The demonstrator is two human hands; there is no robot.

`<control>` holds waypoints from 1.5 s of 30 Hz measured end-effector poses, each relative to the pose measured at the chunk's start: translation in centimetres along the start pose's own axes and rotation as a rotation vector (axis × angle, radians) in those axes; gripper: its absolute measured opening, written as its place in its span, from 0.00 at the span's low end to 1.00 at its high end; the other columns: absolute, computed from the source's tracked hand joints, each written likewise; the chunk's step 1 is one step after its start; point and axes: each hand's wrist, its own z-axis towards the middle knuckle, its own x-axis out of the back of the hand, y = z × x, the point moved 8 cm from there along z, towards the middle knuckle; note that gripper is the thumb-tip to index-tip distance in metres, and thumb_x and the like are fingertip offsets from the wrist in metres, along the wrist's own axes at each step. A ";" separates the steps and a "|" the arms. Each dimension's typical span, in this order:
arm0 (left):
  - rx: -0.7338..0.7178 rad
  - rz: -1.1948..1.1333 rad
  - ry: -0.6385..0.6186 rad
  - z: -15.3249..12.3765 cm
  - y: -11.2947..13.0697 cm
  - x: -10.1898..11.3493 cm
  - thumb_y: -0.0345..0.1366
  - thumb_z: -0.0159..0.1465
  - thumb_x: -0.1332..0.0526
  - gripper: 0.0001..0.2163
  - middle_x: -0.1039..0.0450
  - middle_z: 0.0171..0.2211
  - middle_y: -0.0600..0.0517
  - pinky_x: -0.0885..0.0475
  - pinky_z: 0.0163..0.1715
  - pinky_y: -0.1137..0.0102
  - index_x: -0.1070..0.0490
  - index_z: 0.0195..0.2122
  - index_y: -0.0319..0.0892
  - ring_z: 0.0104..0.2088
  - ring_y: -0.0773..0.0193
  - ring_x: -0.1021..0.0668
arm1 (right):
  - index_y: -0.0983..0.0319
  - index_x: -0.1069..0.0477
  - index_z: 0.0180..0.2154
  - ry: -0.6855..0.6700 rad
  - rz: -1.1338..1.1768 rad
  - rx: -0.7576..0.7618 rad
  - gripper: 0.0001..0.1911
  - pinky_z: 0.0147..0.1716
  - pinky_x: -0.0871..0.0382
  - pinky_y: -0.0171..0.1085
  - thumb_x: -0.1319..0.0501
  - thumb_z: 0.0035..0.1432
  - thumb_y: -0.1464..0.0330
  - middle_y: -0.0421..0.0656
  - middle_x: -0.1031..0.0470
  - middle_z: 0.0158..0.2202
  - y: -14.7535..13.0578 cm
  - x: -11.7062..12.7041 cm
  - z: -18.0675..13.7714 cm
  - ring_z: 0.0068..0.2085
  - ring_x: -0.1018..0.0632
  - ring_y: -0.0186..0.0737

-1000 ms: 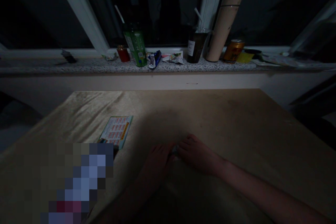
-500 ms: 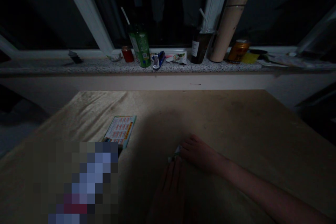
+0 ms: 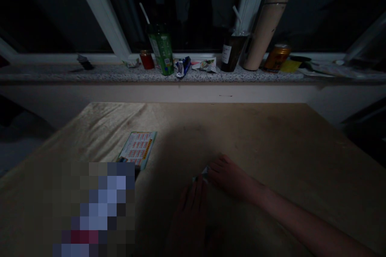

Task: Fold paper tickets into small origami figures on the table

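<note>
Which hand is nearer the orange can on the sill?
Right: the right hand is short of the orange can and to its left; the left hand is farther left and lower in view.

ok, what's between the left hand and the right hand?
In the head view, a small pale scrap lies between the fingers of the left hand and the right hand, partly hidden; too dark to identify.

dim light | dark windows [image 3: 177, 4] | white frames [image 3: 96, 14] | speckled sill [image 3: 120, 74] | pale wall below [image 3: 181, 93] | tan tabletop [image 3: 256, 128]
</note>
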 end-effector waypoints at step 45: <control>-0.123 0.208 0.033 0.6 0.8 1.6 0.58 0.57 0.44 0.41 0.49 0.61 0.29 0.36 0.51 0.53 0.46 0.62 0.29 0.59 0.37 0.39 | 0.55 0.30 0.50 0.209 0.112 -0.260 0.15 0.57 0.44 0.58 0.44 0.61 0.68 0.43 0.30 0.54 -1.0 3.2 -5.8 0.57 0.34 0.48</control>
